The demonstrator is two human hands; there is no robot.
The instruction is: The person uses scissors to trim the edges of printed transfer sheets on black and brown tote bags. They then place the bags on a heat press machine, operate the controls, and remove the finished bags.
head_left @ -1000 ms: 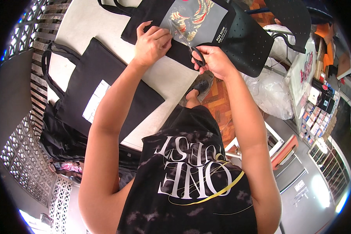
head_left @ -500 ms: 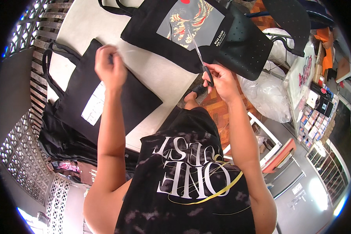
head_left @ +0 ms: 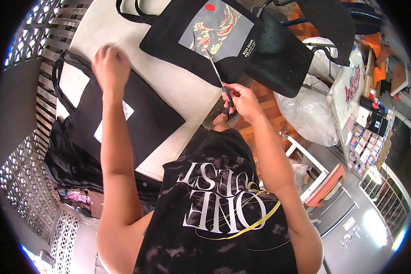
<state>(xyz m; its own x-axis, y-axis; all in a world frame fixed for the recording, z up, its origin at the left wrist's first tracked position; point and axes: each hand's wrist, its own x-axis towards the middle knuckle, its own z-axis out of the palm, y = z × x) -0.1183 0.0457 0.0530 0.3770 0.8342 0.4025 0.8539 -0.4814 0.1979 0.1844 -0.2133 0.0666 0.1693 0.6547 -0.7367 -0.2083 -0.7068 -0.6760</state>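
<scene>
A person in a dark shirt (head_left: 233, 255), a yellow strip (head_left: 273, 213) lying across its front, stands on the near side of a printed black bag (head_left: 223, 41) and works with bare hands. The right hand (head_left: 242, 101), closed around the handles of a pair of scissors (head_left: 218, 74), is just on the near side of the printed bag; the blades, opened over the print a second ago, now look nearly together and point back at its lower edge. The left hand (head_left: 109, 68) has quit the printed bag and swung well to its left, over a plain black bag (head_left: 153, 107); its fingers are half curled and blurred, and whether they hold anything cannot be told. With no hand steadying the fabric, cutting there appears paused, though the scissors remain ready. The printed bag itself lies flat on the pale desk (head_left: 109, 25), print up. Beyond its right edge stand a perforated black chair (head_left: 283, 59) and, farther off, clear plastic (head_left: 310, 116).
</scene>
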